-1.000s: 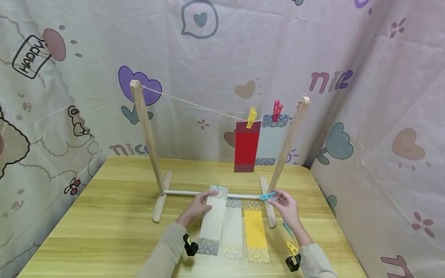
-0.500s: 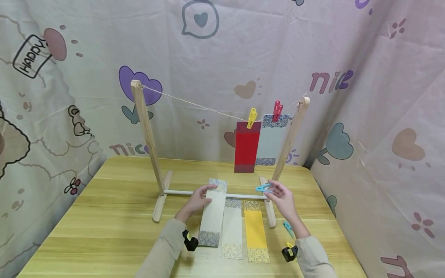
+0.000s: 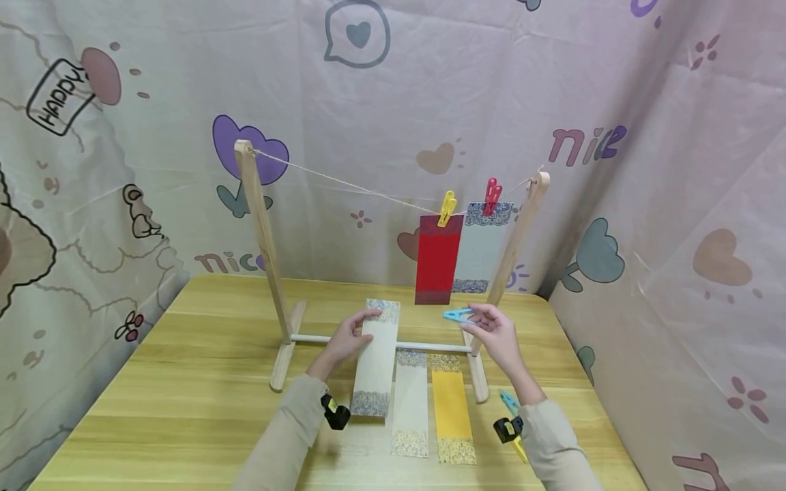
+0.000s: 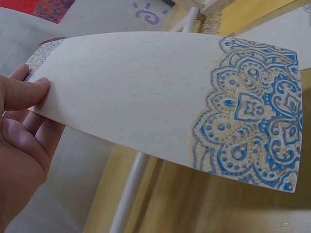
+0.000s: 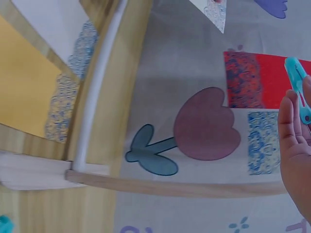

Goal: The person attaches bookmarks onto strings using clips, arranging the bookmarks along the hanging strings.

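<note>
My left hand (image 3: pixel 348 338) pinches a white card (image 3: pixel 377 358) by its upper left edge, thumb in front. Blue lace-like patterns band both its ends, plain in the left wrist view on the card (image 4: pixel 131 92). It hangs tilted in front of the white crossbar (image 3: pixel 430 346). My right hand (image 3: pixel 495 335) pinches a light blue clothespin (image 3: pixel 457 315) between thumb and fingers, its nose pointing left. In the right wrist view the clothespin (image 5: pixel 297 80) shows at the right edge. Above, on a string (image 3: pixel 344 181), a yellow clothespin (image 3: pixel 447 209) holds a red card (image 3: pixel 439 262).
A pink clothespin (image 3: pixel 492 197) holds a pale blue card (image 3: pixel 482 252) beside the right post (image 3: pixel 518 235). The left post (image 3: pixel 263 239) stands opposite. On the table lie a white card (image 3: pixel 411 402), a yellow card (image 3: pixel 452 406), a blue clothespin (image 3: pixel 509 402) and a yellow clothespin (image 3: pixel 520 450).
My left hand has raised the white card up and away from me. My right hand has lifted the blue clothespin up and to the left, closer to the card.
</note>
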Available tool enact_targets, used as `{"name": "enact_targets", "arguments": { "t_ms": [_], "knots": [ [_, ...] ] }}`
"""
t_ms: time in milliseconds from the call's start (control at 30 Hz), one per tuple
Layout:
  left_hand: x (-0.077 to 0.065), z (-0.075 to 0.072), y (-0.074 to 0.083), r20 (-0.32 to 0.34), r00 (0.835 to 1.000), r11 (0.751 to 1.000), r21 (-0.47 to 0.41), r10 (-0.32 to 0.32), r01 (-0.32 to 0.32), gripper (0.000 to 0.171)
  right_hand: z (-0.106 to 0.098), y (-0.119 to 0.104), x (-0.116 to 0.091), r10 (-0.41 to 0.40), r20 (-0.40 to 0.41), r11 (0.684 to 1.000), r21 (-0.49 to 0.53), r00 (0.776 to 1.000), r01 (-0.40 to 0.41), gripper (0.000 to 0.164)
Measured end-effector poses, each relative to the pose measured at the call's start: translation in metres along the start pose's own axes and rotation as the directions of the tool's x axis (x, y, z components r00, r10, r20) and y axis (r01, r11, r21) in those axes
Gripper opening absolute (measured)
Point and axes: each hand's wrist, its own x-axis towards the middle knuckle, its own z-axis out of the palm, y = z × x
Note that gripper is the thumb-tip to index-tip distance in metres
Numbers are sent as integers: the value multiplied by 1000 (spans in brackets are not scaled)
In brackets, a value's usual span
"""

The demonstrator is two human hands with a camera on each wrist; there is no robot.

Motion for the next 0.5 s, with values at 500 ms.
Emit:
{"name": "enact_targets", "arguments": {
  "t_ms": [500],
  "knots": [
    [14,-5,25,-73,997,998,55,10,-6,53,8,-34,33,-134,-3,990,-47,991,134,33]
  ]
}}
